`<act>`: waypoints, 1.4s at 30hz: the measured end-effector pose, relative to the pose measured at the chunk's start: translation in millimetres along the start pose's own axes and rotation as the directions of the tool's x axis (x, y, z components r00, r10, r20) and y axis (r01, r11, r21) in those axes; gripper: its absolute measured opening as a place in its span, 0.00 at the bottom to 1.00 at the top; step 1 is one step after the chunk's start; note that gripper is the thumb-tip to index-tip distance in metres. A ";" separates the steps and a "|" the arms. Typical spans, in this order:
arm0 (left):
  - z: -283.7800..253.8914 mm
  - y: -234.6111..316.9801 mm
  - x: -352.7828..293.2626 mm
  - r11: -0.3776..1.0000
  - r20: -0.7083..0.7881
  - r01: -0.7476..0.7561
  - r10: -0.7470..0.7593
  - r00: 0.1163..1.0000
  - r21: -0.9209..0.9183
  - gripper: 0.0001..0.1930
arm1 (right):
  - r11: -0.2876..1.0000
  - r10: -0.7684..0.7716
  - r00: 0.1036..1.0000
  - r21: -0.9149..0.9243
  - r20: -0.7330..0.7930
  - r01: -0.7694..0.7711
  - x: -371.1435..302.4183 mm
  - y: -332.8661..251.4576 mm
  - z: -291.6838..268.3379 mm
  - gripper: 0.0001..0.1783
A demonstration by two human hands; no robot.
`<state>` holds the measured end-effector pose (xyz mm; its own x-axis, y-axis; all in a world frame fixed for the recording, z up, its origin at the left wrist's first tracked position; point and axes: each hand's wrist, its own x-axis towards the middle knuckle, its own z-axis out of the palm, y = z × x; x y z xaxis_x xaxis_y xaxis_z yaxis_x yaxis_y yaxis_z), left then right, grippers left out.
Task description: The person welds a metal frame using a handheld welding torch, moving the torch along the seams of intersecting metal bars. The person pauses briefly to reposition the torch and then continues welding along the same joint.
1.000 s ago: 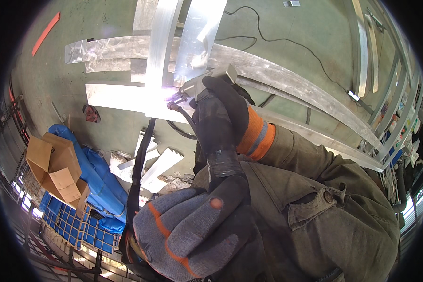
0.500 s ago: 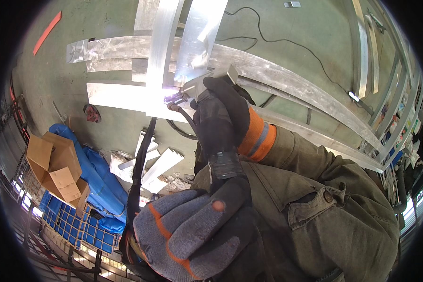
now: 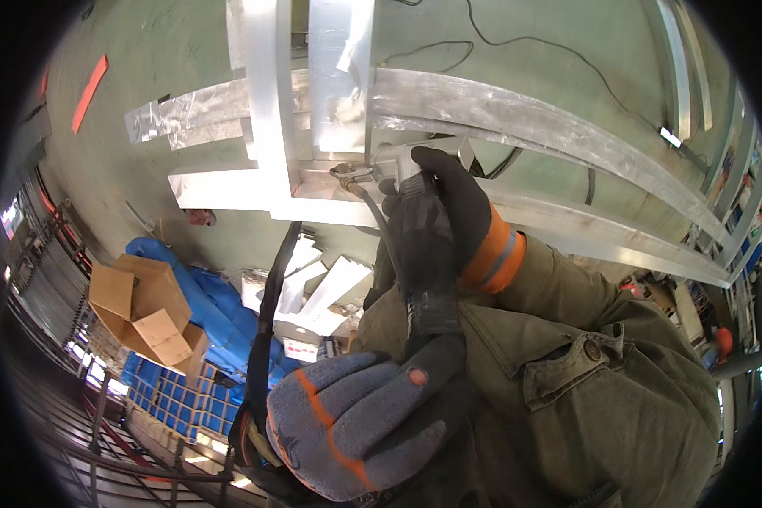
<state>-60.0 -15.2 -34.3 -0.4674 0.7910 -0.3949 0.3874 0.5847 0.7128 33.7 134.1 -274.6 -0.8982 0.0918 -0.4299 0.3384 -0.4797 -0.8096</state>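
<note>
My right hand [image 3: 459,199], in a black glove with an orange cuff, is wrapped round the head of a black-handled welding torch [image 3: 427,254]. The torch's metal nozzle [image 3: 347,175] sits by the corner where an upright silvery metal beam [image 3: 271,110] meets a crosswise beam [image 3: 339,210]. No arc glow shows at the tip. Lower down, my left hand [image 3: 356,423], in a grey glove with orange lines, is closed round the rear of the torch, near its black cable. A second, wider metal beam [image 3: 340,76] stands just right of the first.
A long curved metal bar [image 3: 516,114] crosses behind the joint. At left, an open cardboard box [image 3: 148,313] rests beside a blue tarp [image 3: 220,313] over a wire-mesh basket [image 3: 169,402]. Metal offcuts [image 3: 334,292] lie on the floor. A black cable [image 3: 559,51] snakes across the far floor.
The bright arc glow at the nozzle has gone out. The torch tip has shifted right, away from the upright beam's edge. My whole view has turned slightly; both hands keep their grip.
</note>
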 end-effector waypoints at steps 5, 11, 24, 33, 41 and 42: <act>-0.4 4.5 13.1 0.988 0.100 -0.152 0.150 0.984 0.009 0.23 | 0.224 0.618 0.726 0.817 0.302 -0.531 9.0 5.8 -2.0 0.23; 10.0 8.3 31.8 0.991 0.056 -0.119 0.115 0.992 0.062 0.19 | 0.146 0.571 0.736 0.837 0.364 -0.527 12.9 20.6 -2.3 0.21; 10.2 -13.3 36.8 0.972 0.162 -0.227 0.215 0.963 0.060 0.19 | 0.618 0.491 0.846 0.601 0.208 -0.507 7.7 38.1 7.8 0.35; -0.2 -22.2 30.8 0.964 0.079 -0.264 0.260 0.962 0.037 0.20 | 0.826 0.392 0.906 0.371 0.161 -0.424 7.2 31.6 7.8 0.50; -2.9 -28.7 17.0 0.972 -0.025 -0.236 0.236 0.971 0.009 0.20 | 0.586 0.630 0.766 0.573 0.123 -0.574 20.8 10.5 22.1 0.46; -1.8 -29.6 15.3 0.969 -0.045 -0.247 0.248 0.968 0.019 0.20 | 0.555 0.656 0.745 0.590 0.122 -0.586 22.0 9.6 23.0 0.45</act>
<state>-80.0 -20.7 -60.4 -0.3926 0.9020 -0.1794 0.5056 0.3746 0.7772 10.7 111.4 -282.7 -0.4814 -0.3528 -0.8023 0.5483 -0.8354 0.0383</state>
